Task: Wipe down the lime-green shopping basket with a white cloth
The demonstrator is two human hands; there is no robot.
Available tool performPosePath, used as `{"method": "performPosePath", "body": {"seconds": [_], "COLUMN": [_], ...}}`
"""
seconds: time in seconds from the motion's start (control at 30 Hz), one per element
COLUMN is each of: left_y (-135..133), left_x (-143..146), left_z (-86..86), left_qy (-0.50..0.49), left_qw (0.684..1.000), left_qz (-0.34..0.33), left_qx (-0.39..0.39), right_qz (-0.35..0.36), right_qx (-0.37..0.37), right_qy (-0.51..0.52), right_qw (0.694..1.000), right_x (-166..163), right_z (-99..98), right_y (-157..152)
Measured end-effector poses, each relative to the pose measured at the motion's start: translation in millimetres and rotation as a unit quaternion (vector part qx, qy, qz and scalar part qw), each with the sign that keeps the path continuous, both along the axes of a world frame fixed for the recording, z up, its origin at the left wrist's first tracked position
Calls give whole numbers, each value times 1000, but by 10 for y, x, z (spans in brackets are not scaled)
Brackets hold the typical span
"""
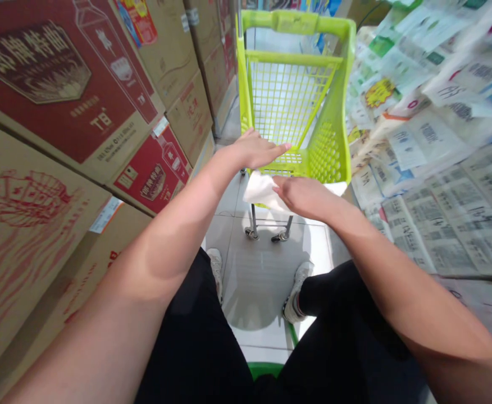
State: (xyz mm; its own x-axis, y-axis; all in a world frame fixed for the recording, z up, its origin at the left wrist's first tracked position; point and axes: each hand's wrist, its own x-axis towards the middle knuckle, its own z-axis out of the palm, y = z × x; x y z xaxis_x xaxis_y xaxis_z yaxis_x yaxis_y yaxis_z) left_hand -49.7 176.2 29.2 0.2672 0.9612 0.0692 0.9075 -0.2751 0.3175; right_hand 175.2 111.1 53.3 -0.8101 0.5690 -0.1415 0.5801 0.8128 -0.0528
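In front of me stands a lime-green shopping cart point(328, 134), its basket facing me and its handle at the far side. My left hand point(260, 150) reaches over the basket's near left side, fingers stretched out flat, holding nothing. On the near rim, my right hand point(305, 196) has its fingers bent over a white cloth point(259, 188) and presses on it. The cloth spreads out to both sides of that hand along the rim. My right palm is hidden from view.
Stacked cardboard cartons point(178, 73) line the left side. Wrapped packages point(456, 207) with handwritten marks are piled on the right. Tiled floor point(254, 280) runs between, with the cart's casters point(252, 233) near my shoes. Something green point(266, 369) shows between my legs.
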Motion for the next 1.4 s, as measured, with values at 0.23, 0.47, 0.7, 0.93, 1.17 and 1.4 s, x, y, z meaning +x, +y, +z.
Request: {"method": "performPosePath", "body": {"seconds": [0.23,0.47,0.7,0.93,1.17,1.4], "left_y": [-175,-335,-327,-169,-148,-272], "left_x": [48,201,220,174,366,353], "left_z": [222,316,288,296,269,336], "left_qy": [-87,-129,-112,-111,-21,-57], "left_qw": [994,986,989,989,995,988], "left_qz": [2,-62,-67,-50,-57,-75], "left_qx": [-69,-89,-67,-87,-84,-119], "right_qz": [-29,-216,-239,-158,-132,-75], "right_qx": [12,43,8,20,-37,-79], "right_qy": [-12,83,86,-8,-60,-71], "right_qw": [999,972,967,987,989,992], "right_x": [132,-551,-594,-389,141,523], "right_z": [-71,-188,-144,-48,39,-19], "right_y": [51,-312,-149,-200,99,468]}}
